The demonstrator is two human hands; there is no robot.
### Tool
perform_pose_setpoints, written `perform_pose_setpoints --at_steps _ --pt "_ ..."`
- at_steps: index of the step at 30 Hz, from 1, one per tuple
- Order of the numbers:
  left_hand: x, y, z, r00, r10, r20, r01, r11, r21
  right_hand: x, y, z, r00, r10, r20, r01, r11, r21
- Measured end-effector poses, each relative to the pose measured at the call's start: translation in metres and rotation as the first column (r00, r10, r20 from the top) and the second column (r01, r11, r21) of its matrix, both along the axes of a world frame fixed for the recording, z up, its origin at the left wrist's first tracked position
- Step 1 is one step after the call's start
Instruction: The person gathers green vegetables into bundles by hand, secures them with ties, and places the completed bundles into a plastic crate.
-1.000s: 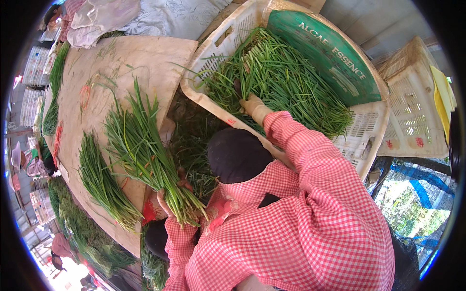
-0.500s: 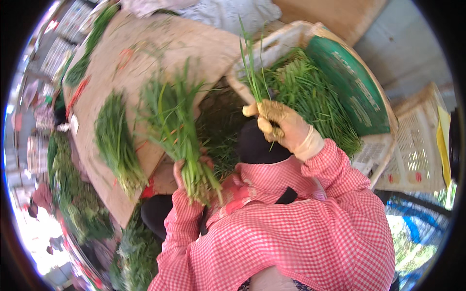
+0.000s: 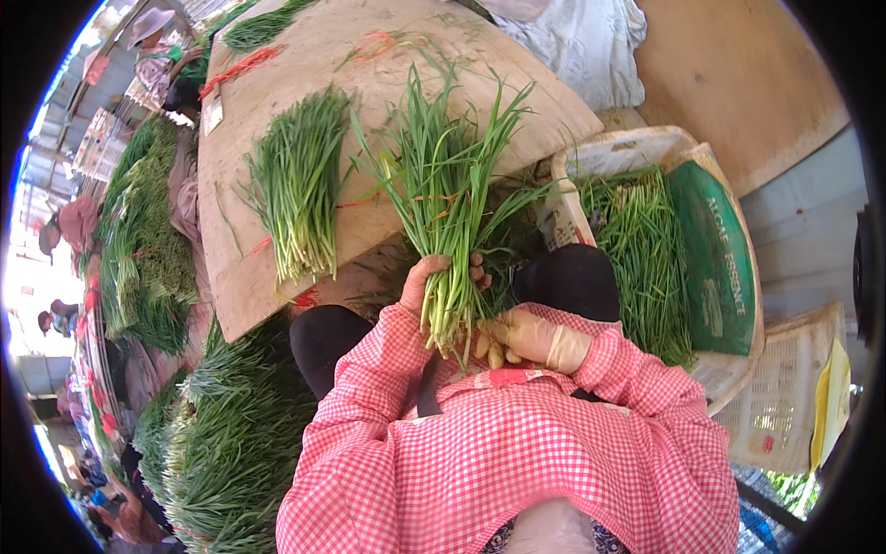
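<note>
My bare left hand (image 3: pixel 425 279) is closed round a bunch of garlic chives (image 3: pixel 454 208) in front of my chest. Its long green leaves fan out away from me, and the pale stem ends point toward me. Beside those ends is my right hand (image 3: pixel 519 336) in a soiled pale glove. Its fingers are curled, and what they hold, if anything, is hidden. On the board (image 3: pixel 221 286) to the left lies another bunch of chives (image 3: pixel 300 185), with orange-red ties (image 3: pixel 263 246) near it.
A white crate (image 3: pixel 637 140) with loose chives (image 3: pixel 637 249) and a green panel (image 3: pixel 709 263) stands at my right. More greens (image 3: pixel 240 443) are heaped at lower left. White cloth (image 3: pixel 577 46) lies beyond the board. Other people (image 3: pixel 166 65) are at far left.
My right hand has come down from above the crate to the bunch's stem ends; the few stalks it held no longer show apart. The bunch stands more upright, and the view has shifted.
</note>
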State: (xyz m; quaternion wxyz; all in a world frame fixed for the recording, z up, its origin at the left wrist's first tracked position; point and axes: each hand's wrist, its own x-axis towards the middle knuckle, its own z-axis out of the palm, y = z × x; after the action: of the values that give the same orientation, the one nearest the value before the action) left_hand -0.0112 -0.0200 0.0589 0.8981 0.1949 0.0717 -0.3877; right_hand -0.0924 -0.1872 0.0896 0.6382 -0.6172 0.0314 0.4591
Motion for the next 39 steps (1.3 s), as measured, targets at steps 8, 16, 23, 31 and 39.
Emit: perform_pose_setpoints --at_steps 8,16,23,31,39 --pt "0.034 0.035 0.032 0.99 0.082 0.114 -0.087 0.995 0.044 0.016 -0.027 0.014 0.885 0.255 0.389 -0.123 0.935 -0.332" --pt "0.012 0.015 0.045 0.864 -0.297 0.406 0.078 0.877 0.474 0.068 -0.013 -0.007 0.946 -0.324 -0.014 0.261 0.738 0.623" --pt "0.005 0.01 0.009 0.592 -0.535 0.603 -0.312 0.538 0.783 0.113 -0.009 0.014 0.757 -0.647 -0.088 0.562 0.577 0.593" --pt "0.04 -0.002 0.063 0.517 -0.363 0.776 -0.422 0.68 0.599 0.116 0.009 0.048 0.671 -0.684 0.285 0.516 0.707 0.483" --pt "0.115 -0.015 0.128 0.187 -0.285 0.94 -0.702 0.631 0.331 0.172 0.008 0.107 0.178 -0.281 0.943 0.235 0.943 0.237"
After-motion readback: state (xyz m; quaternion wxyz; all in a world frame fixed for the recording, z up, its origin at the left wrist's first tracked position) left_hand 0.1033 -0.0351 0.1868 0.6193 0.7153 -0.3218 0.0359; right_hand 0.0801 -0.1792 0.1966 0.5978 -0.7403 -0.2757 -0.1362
